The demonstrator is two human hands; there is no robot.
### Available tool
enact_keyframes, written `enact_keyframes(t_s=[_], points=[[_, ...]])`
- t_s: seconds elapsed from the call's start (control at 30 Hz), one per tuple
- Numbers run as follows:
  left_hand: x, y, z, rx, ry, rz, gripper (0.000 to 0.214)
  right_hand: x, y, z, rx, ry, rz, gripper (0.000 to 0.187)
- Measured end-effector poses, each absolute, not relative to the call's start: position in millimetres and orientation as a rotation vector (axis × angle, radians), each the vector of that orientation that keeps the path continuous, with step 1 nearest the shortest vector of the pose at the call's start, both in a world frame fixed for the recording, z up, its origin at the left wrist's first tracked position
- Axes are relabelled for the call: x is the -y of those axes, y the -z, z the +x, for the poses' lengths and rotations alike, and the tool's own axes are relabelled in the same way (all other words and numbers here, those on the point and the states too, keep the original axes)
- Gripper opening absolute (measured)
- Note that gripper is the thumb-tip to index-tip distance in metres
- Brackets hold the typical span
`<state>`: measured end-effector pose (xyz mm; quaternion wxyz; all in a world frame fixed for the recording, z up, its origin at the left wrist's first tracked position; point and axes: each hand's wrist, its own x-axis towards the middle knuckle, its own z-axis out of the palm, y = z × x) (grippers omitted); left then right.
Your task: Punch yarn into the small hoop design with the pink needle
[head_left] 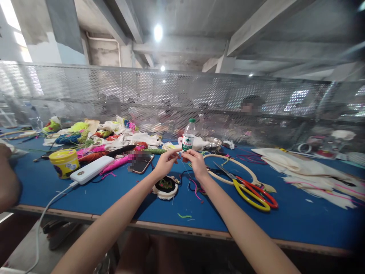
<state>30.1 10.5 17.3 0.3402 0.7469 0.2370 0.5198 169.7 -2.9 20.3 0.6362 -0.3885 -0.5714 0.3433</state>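
My left hand [166, 163] and my right hand [195, 163] are raised over the table, fingertips nearly meeting. Both are closed in a pinch. A thin pale thread [186, 169] hangs below the fingers of my right hand. Whatever my left fingers grip is too small to make out. Under my left wrist lies a small round embroidery piece [165, 185], black in the middle with green stitches and a white rim. Pink yarn [196, 190] and dark strands curl on the table beside it. Behind my hands stands a water bottle [188, 137] with a green cap.
Scissors [253, 194] with red and yellow handles lie by a wooden hoop [248, 165] at right. White cloth [319, 171] is farther right. At left are a yellow tub [64, 163], a white power bank [91, 169], a phone [142, 163] and heaped yarn [94, 152]. Perforated metal screen [142, 87] behind.
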Motion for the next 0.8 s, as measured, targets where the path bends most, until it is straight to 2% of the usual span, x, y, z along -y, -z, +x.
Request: enact_keyframes(t_s=[0.47, 0.8], points=[[-11.2, -18.2, 29.0, -0.656, -1.33, 1.853, 0.032, 3.8, -20.0, 168.7, 1.315, -0.801, -0.929, 0.017], [-16.0, -15.9, 27.5, -0.697, -1.375, 1.842, 0.036, 0.9, -18.2, 170.3, 1.277, -0.827, -1.003, 0.027]])
